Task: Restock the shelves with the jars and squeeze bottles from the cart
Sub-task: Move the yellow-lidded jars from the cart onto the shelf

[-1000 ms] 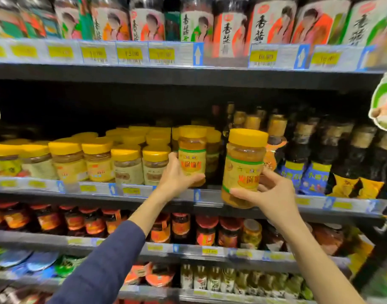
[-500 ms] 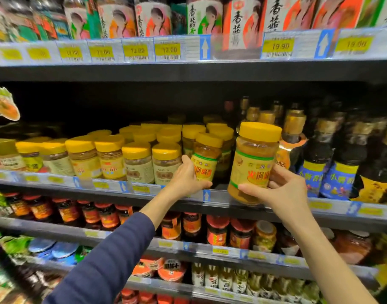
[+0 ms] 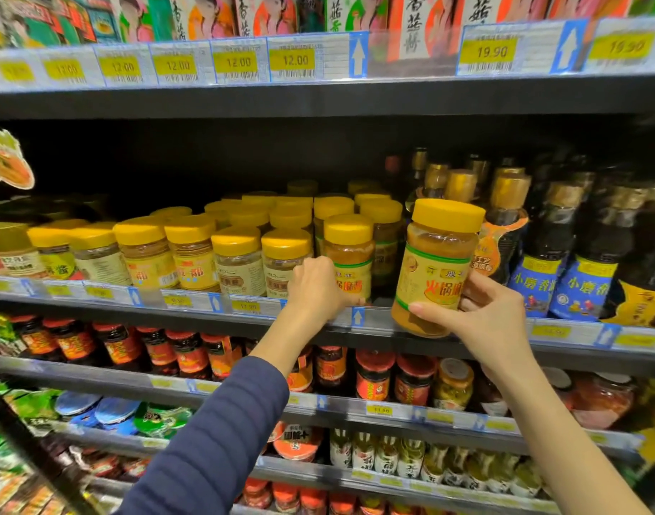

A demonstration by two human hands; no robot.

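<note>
With your left hand (image 3: 316, 288) gripping the shelved sesame-paste jar (image 3: 350, 254) and your right hand (image 3: 485, 314) holding the second jar (image 3: 435, 269) before the shelf edge (image 3: 370, 319), seat it upright beside its twin, label outward.

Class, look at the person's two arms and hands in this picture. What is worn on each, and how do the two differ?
The left hand is bare, and a dark navy long sleeve of ribbed knit cloth covers that forearm to just short of the wrist. The right hand is bare too, and its forearm shows no sleeve. No rings, watch or gloves are visible on either.
</note>
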